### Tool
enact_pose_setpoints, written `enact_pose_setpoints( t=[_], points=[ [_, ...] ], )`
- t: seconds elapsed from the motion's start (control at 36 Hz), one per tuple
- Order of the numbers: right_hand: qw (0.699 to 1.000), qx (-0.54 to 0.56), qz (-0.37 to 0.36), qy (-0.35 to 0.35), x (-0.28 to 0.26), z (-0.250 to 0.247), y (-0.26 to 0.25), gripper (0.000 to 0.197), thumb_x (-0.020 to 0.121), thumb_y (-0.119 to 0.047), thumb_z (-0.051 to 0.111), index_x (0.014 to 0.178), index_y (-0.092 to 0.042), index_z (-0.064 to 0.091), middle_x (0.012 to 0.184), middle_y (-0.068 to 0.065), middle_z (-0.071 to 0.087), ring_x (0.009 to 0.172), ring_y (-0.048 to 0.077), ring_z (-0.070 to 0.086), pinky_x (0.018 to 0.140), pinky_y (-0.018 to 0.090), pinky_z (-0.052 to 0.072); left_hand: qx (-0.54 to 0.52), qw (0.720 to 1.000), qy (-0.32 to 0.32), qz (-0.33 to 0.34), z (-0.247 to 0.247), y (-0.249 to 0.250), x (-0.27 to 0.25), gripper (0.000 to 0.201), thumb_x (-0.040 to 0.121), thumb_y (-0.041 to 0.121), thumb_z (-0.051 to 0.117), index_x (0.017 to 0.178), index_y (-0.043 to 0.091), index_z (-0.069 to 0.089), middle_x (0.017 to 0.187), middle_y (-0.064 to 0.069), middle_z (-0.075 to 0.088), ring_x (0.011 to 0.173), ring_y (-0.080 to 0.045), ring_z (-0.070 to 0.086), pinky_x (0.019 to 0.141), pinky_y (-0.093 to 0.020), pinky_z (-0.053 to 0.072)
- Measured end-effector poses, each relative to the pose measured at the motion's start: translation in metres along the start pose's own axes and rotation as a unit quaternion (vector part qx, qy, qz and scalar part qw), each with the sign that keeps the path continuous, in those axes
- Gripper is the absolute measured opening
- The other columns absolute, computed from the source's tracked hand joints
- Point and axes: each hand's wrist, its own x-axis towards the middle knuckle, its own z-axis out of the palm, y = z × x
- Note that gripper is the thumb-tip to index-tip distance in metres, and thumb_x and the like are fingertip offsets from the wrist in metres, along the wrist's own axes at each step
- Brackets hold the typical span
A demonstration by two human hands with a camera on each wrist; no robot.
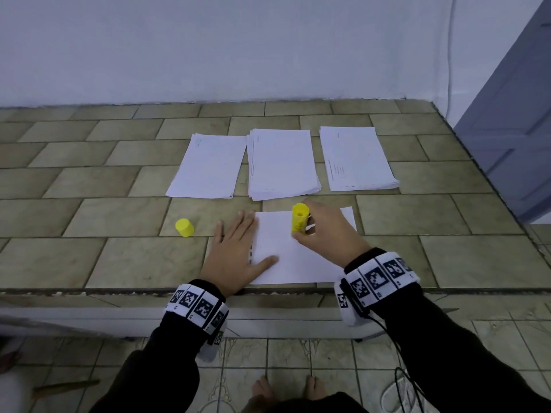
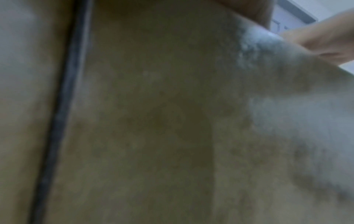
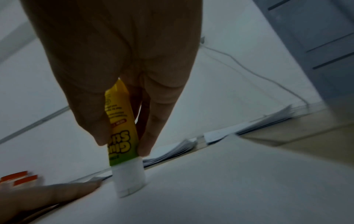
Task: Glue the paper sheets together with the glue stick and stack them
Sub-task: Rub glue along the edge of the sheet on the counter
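A yellow cap (image 1: 184,227) stood on the tiled table (image 1: 119,257), left of the hands and apart from them. Beyond it, along the far side, three paper stacks lay in a row: the left stack (image 1: 207,166), the middle stack (image 1: 283,163) just beside it, and the right stack (image 1: 356,158) a little apart. Nothing lay between the stacks and the sheet.

The left hand (image 1: 238,253) lay flat, fingers straight and spread, on the left edge of a single sheet (image 1: 298,263) at the near edge of the table, thumb resting on the paper. The left wrist view was blurred, showing only tile and a patch of white.

The sheet lay with its long axis running left to right. On its upper middle the glue stick (image 1: 299,219) stood nearly upright, long axis vertical, base up, its white glue end (image 3: 129,178) down and touching the paper. The right hand (image 1: 325,234) gripped it, fingers and thumb (image 3: 91,121) curled round the yellow barrel. A blue-grey door (image 1: 518,129) stood at the far right.
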Motion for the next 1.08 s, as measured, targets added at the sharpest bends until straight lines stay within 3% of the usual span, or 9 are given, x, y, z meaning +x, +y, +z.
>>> enact_pose_setpoints(
  t=[0.17,0.36,0.5,0.61,0.75,0.83,0.94,1.08],
  points=[
    [0.995,-0.002,0.037,0.089,-0.024,-0.03,0.034,0.011,0.087,-0.016,0.064,0.079,-0.01,0.059,0.078,0.004,0.066,0.074,0.017,0.066,0.072,0.04,0.058,0.002,1.0,-0.003,0.003,0.001,-0.001,0.0,0.117,0.07,0.092,-0.003,0.158,0.014,0.01,0.165,0.006,0.0,0.149,-0.007,-0.01,0.121,-0.044,-0.011],
    [0.988,-0.028,0.065,0.137,-0.04,-0.05,0.055,0.013,0.083,-0.012,0.071,0.087,-0.008,0.059,0.08,0.004,0.067,0.075,0.016,0.066,0.066,0.012,0.049,-0.022,1.0,0.016,0.004,0.004,-0.002,0.0,0.092,0.086,0.073,0.009,0.157,0.015,0.015,0.164,0.005,0.006,0.151,-0.01,-0.003,0.122,-0.044,-0.007],
    [0.987,-0.054,0.07,0.134,-0.04,-0.048,0.05,0.01,0.087,-0.014,0.066,0.087,-0.008,0.058,0.081,0.006,0.065,0.076,0.021,0.063,0.074,0.04,0.054,-0.035,0.999,0.017,-0.002,0.002,-0.001,0.0,0.08,0.089,0.054,-0.008,0.157,0.019,0.016,0.163,0.011,0.005,0.147,0.0,-0.008,0.12,-0.036,-0.012],
    [0.992,-0.041,0.018,0.12,-0.038,-0.034,0.025,0.012,0.084,-0.013,0.068,0.091,-0.01,0.059,0.088,0.003,0.063,0.079,0.016,0.059,0.076,0.035,0.053,-0.021,1.0,0.022,0.005,0.005,-0.003,0.002,0.077,0.089,0.049,-0.008,0.157,0.02,0.017,0.155,0.019,-0.003,0.143,0.002,-0.009,0.12,-0.036,-0.011],
    [0.998,0.033,-0.044,-0.024,-0.028,0.001,-0.013,0.015,0.083,-0.014,0.069,0.086,-0.02,0.054,0.093,0.0,0.063,0.083,0.013,0.063,0.077,0.036,0.055,-0.005,1.0,0.024,0.009,0.005,-0.004,0.001,0.076,0.091,0.047,-0.006,0.156,0.019,0.021,0.163,0.009,0.011,0.15,-0.007,0.0,0.121,-0.04,-0.006],
    [0.993,0.03,-0.081,-0.08,-0.025,0.021,-0.028,0.017,0.083,-0.014,0.07,0.091,-0.015,0.056,0.092,0.003,0.064,0.083,0.016,0.063,0.077,0.037,0.055,-0.023,0.999,0.031,0.017,0.006,-0.006,0.001,0.074,0.093,0.047,0.0,0.155,0.016,0.026,0.162,0.007,0.014,0.15,-0.01,0.003,0.121,-0.045,-0.002],
    [0.988,0.021,-0.113,-0.104,-0.024,0.04,-0.036,0.021,0.083,-0.014,0.07,0.099,-0.015,0.057,0.095,0.008,0.062,0.086,0.023,0.061,0.079,0.043,0.053,0.006,0.999,0.016,0.039,0.013,-0.015,0.003,0.07,0.093,0.045,0.015,0.155,0.013,0.021,0.158,0.009,0.004,0.149,-0.013,0.001,0.121,-0.051,0.005],
    [0.987,0.016,-0.125,-0.096,-0.023,0.044,-0.033,0.022,0.083,-0.015,0.069,0.101,-0.015,0.056,0.096,0.008,0.061,0.086,0.024,0.06,0.078,0.044,0.052,0.02,0.999,0.008,0.039,0.015,-0.017,0.004,0.073,0.09,0.043,0.015,0.156,0.014,0.019,0.158,0.01,0.0,0.148,-0.012,-0.002,0.121,-0.051,0.004]
  ],
)
